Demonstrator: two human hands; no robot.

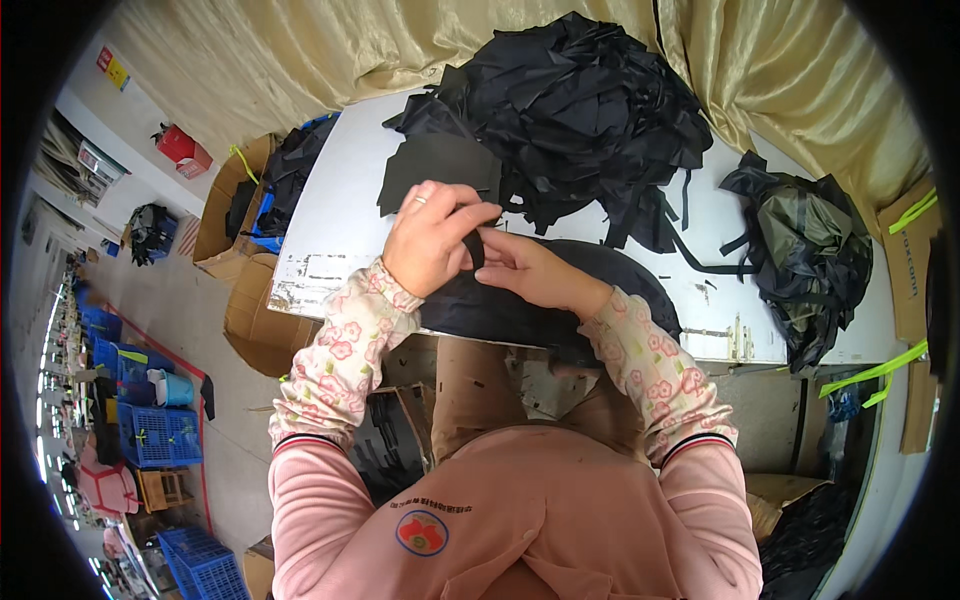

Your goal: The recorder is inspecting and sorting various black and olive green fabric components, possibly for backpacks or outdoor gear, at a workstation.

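Above the near part of a white table (345, 190), my two hands meet over a short black fabric strip (474, 250). My left hand (432, 238) is closed with its fingers bent round the strip's upper part. The fingers of my right hand (535, 268) pinch the same strip from the right. Beneath and beside them, a smooth black fabric piece (610, 275) lies along the table's front edge. Flat dark panels (440, 168) lie just beyond my left hand. The strip's ends are partly hidden by my fingers.
A large heap of black fabric pieces (590, 115) covers the table's far middle. On the right sits a black and olive fabric bundle (808, 245), with a thin strap running toward the heap. Cardboard boxes (262, 318) stand left of the table; blue crates (165, 437) stand farther left.
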